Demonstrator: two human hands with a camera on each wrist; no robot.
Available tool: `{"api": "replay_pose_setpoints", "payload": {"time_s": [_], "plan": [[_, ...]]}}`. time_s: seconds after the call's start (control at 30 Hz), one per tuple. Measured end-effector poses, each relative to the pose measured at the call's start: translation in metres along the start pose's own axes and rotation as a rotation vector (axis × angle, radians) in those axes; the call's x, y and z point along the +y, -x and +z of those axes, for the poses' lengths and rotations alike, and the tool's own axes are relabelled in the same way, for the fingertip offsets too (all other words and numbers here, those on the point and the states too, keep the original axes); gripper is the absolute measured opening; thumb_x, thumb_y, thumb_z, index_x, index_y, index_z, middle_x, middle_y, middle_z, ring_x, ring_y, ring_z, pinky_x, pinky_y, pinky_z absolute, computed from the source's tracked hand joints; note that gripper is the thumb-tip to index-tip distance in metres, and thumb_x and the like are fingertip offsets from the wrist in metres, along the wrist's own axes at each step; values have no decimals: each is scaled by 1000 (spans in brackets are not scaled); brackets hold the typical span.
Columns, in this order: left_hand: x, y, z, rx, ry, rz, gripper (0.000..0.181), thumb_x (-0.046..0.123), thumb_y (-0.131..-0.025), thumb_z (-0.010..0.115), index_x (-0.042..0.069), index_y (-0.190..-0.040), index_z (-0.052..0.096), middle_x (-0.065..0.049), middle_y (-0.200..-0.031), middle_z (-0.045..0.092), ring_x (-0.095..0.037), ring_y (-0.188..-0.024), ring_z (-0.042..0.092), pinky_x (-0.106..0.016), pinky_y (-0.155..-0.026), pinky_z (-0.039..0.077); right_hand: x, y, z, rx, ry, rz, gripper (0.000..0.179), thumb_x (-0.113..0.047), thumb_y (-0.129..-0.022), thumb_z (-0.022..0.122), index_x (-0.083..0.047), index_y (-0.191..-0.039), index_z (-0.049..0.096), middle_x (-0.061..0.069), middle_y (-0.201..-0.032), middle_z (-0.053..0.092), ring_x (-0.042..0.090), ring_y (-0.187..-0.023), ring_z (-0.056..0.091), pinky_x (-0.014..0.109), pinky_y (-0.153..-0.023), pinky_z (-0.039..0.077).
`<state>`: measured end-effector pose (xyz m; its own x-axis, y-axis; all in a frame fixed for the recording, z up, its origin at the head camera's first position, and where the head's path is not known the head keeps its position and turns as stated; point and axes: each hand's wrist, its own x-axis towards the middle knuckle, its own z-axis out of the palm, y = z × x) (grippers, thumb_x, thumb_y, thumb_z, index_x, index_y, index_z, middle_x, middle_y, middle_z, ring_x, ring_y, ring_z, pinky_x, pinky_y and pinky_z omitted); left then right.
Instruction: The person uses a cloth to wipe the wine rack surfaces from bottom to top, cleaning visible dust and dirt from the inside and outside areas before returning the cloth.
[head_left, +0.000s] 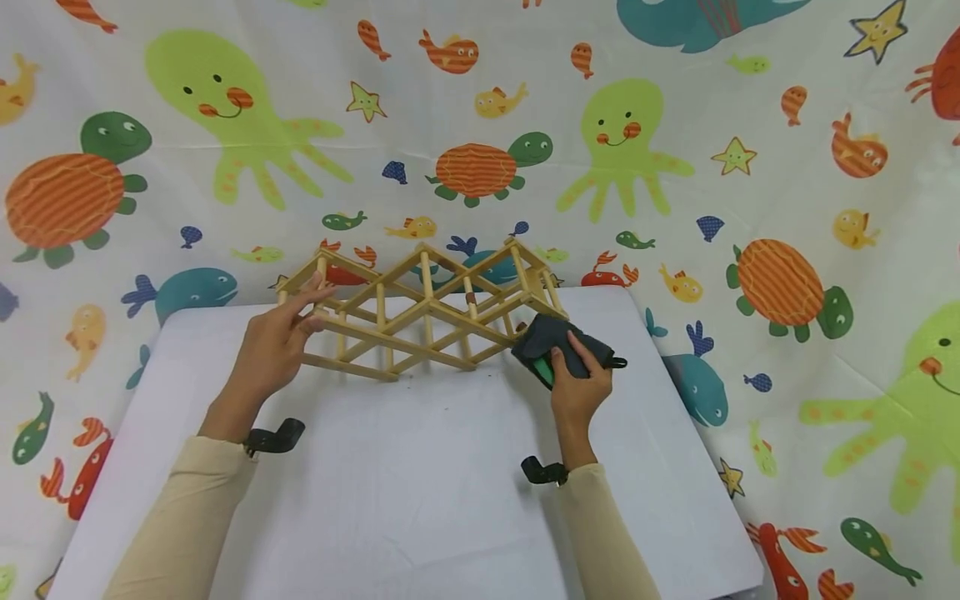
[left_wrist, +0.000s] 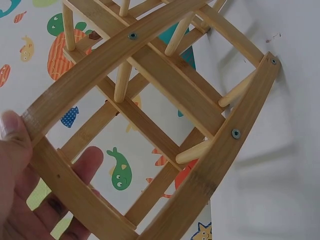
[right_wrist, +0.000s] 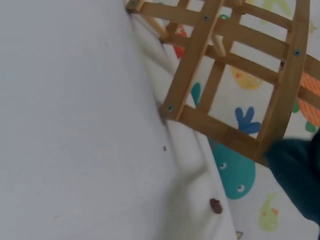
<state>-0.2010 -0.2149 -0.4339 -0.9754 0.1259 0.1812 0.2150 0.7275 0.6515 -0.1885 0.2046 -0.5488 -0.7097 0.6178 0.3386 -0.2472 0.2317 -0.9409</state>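
Observation:
A folding wooden rack (head_left: 428, 305) of crossed slats and round dowels stands stretched out across the far part of the table. My left hand (head_left: 272, 346) grips its left end. In the left wrist view, the thumb lies on the outside of an end slat (left_wrist: 75, 192) and the fingers reach behind it. My right hand (head_left: 581, 390) holds a folded dark grey cloth (head_left: 553, 333) with a green underside and a small black loop. That cloth overlaps the rack's right end in the head view. The right wrist view shows a dark edge of cloth (right_wrist: 295, 175) against the rack's corner.
The white table (head_left: 420, 483) has rounded corners and lies under both forearms. Behind and beside it hangs a curtain (head_left: 300, 108) printed with sea animals. A small brown bit (right_wrist: 216, 205) lies near the table's far edge. Each wrist wears a black camera mount (head_left: 276, 436).

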Motion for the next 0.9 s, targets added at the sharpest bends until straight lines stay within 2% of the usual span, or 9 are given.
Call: {"api": "replay_pose_setpoints", "payload": {"time_s": [0.1, 0.17, 0.23, 0.33, 0.43, 0.53, 0.7, 0.8, 0.9], "plan": [[-1, 0, 0, -3, 3, -5, 53, 19, -110, 58, 31, -161, 49, 6, -174, 28, -48, -115, 71, -67, -96, 57, -2, -4, 6, 80, -52, -15, 36, -7, -87, 88, -24, -118, 84, 10, -138, 61, 21, -134, 59, 30, -114, 50], [-1, -1, 0, -4, 3, -5, 53, 19, -109, 58, 31, -161, 48, 6, -174, 28, -48, -115, 71, -67, -96, 57, 1, -7, 9, 49, -16, 22, 36, -7, -87, 87, -23, -119, 83, 11, -140, 62, 23, -136, 58, 34, -117, 49], [0, -1, 0, -3, 1, -4, 54, 20, -109, 58, 32, -161, 48, 6, -174, 28, -47, -114, 71, -67, -95, 57, 5, -9, 12, -43, 59, 85, 35, -10, -88, 86, -23, -120, 83, 14, -141, 63, 27, -138, 58, 42, -120, 47], [1, -1, 0, 6, -2, 1, 53, 19, -109, 58, 31, -160, 49, 6, -174, 29, -45, -110, 72, -66, -93, 59, 9, -11, 11, -257, 219, 202, 35, -15, -89, 85, -22, -124, 81, 17, -143, 65, 35, -141, 57, 51, -121, 45], [1, -1, 0, 13, 1, 8, 53, 19, -109, 58, 31, -160, 50, 6, -174, 30, -44, -108, 72, -66, -91, 60, 8, -9, 6, -424, 314, 242, 34, -19, -89, 85, -24, -122, 82, 15, -141, 69, 37, -140, 58, 55, -120, 44], [0, -1, -1, 11, 5, 10, 53, 19, -110, 58, 31, -160, 50, 6, -174, 29, -46, -111, 72, -67, -93, 59, 3, -2, 2, -505, 286, 178, 32, -18, -88, 87, -26, -119, 83, 14, -138, 68, 37, -136, 59, 57, -117, 46], [-1, 0, -2, 22, 1, 1, 52, 20, -109, 58, 31, -160, 50, 8, -174, 29, -46, -111, 72, -66, -93, 59, -17, 16, 11, -563, 65, -13, 33, -12, -88, 89, -24, -118, 84, 12, -132, 66, 32, -126, 63, 45, -106, 56], [-2, 0, 0, 23, 5, -8, 53, 20, -109, 58, 33, -160, 50, 10, -174, 28, -44, -111, 72, -65, -93, 60, -34, 27, 23, -550, -49, -89, 34, -9, -88, 88, -20, -120, 83, 13, -138, 63, 31, -130, 62, 33, -107, 55], [-2, 0, 1, 19, 10, -6, 53, 21, -109, 58, 33, -160, 50, 10, -174, 28, -46, -115, 71, -65, -95, 59, -51, 36, 37, -484, -114, -129, 36, -6, -87, 88, -17, -121, 82, 13, -141, 62, 30, -132, 61, 25, -107, 52]]}}
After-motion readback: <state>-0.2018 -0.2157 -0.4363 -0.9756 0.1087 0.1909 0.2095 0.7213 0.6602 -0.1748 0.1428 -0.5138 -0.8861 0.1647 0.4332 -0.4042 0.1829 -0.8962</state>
